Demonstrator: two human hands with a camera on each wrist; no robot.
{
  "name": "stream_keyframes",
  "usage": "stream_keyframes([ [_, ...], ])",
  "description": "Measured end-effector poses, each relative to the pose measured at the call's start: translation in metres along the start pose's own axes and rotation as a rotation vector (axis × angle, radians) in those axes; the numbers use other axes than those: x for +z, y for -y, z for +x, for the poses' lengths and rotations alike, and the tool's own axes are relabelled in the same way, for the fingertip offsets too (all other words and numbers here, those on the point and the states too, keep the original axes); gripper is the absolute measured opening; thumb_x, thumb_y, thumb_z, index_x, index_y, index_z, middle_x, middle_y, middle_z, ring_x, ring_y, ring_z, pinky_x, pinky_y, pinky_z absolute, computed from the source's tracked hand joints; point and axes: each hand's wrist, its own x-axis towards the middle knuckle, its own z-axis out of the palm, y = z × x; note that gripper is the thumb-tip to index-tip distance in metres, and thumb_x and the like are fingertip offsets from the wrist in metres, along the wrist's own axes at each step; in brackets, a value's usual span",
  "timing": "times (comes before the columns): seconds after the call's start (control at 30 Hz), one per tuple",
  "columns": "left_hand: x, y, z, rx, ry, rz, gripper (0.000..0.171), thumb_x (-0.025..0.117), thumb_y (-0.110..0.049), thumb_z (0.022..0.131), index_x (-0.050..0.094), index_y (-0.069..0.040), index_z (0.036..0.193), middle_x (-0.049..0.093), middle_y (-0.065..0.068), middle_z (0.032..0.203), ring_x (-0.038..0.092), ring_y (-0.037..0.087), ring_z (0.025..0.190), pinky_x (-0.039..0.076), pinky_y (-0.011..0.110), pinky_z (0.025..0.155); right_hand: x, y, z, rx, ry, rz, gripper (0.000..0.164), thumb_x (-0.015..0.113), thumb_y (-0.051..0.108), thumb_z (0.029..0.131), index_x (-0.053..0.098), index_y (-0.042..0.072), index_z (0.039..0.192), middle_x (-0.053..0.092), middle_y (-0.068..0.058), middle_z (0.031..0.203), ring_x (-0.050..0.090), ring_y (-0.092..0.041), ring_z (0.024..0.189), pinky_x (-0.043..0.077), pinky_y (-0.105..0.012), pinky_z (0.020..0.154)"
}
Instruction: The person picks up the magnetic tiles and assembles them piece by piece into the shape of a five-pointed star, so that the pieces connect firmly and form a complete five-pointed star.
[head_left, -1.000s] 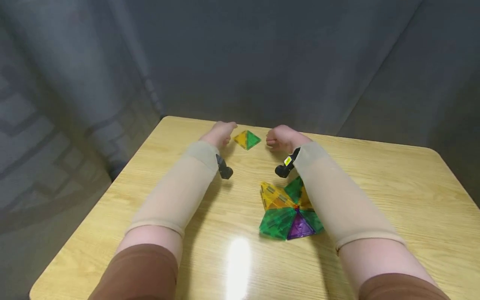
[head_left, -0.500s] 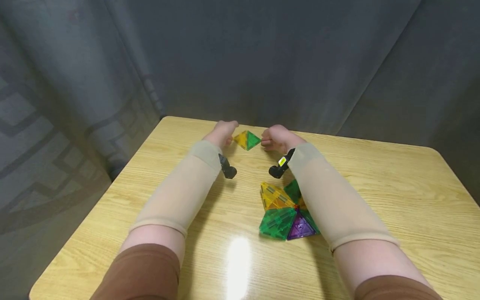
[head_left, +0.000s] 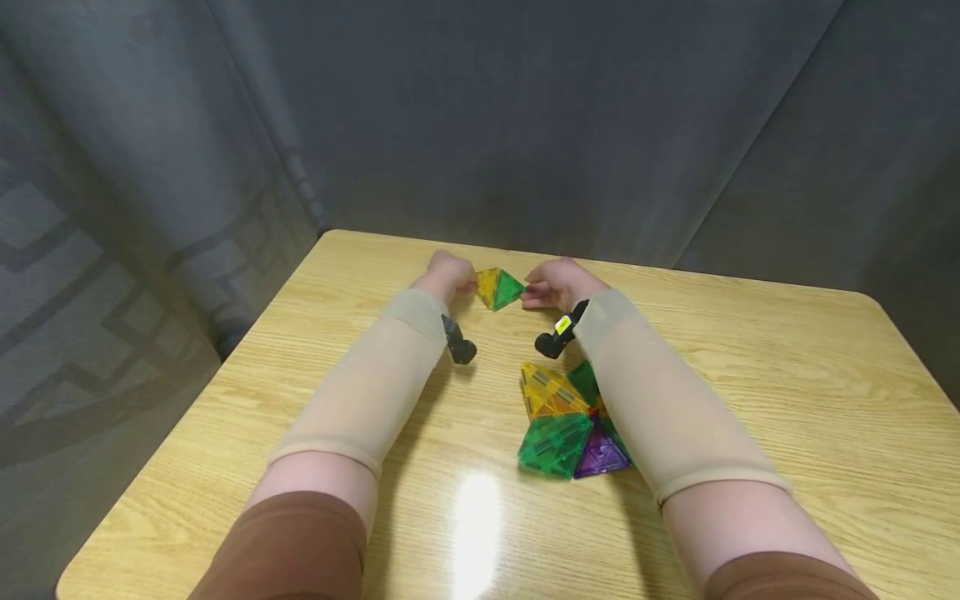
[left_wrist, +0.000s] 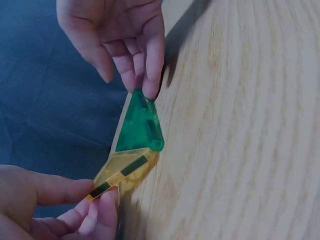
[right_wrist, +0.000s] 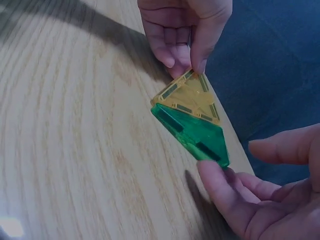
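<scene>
Two translucent triangular magnetic tiles, one yellow (head_left: 486, 286) and one green (head_left: 508, 290), meet edge to edge near the table's far edge. My left hand (head_left: 450, 275) pinches the outer corner of the yellow tile between thumb and fingers, tilting it up off the wood. At the other end, the fingers of my right hand (head_left: 558, 282) touch the green tile's outer corner from below. Its thumb stands apart from the tile, as the right wrist view shows. The two tiles form a shallow fold along their shared edge.
Closer to me on the wooden table (head_left: 300, 500) lies a cluster of yellow, green and purple magnetic tiles (head_left: 555, 446), partly hidden by my right forearm. A dark curtain (head_left: 525, 125) hangs behind the far edge. Each wrist carries a small black camera.
My right hand has come left to the green tile's corner. My left hand has taken hold of the yellow tile, and the pair has tilted up and shifted slightly right and nearer.
</scene>
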Motion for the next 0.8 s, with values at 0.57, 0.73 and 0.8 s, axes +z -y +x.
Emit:
stream_keyframes([
  [0.57,0.011,-0.018,-0.037,0.023,0.222,-0.127,0.03,0.063,0.007,0.089,0.061,0.007,0.118,0.067,0.016,0.096,0.066,0.02,0.073,0.058,0.035,0.08,-0.034,0.013,-0.032,-0.08,0.044,-0.119,0.025,0.055,-0.001,0.098,0.055,-0.011,0.121,0.064,-0.014,0.089,0.069,-0.019,0.07,0.058,-0.033,0.08],
  [0.73,0.014,-0.034,-0.071,0.118,0.285,-0.153,0.033,0.065,0.005,0.091,0.058,0.004,0.123,0.067,0.02,0.108,0.068,0.027,0.093,0.055,0.039,0.089,-0.061,0.025,-0.075,-0.2,0.08,-0.136,0.024,0.055,-0.001,0.099,0.053,-0.011,0.12,0.068,-0.014,0.086,0.071,-0.021,0.076,0.058,-0.034,0.081],
  [0.8,0.013,-0.037,-0.087,0.154,0.276,-0.16,0.032,0.066,0.005,0.09,0.058,0.003,0.121,0.068,0.02,0.105,0.069,0.028,0.093,0.057,0.037,0.086,-0.067,0.025,-0.092,-0.234,0.093,-0.129,0.024,0.055,-0.002,0.098,0.053,-0.011,0.121,0.069,-0.014,0.087,0.071,-0.022,0.079,0.058,-0.035,0.082],
])
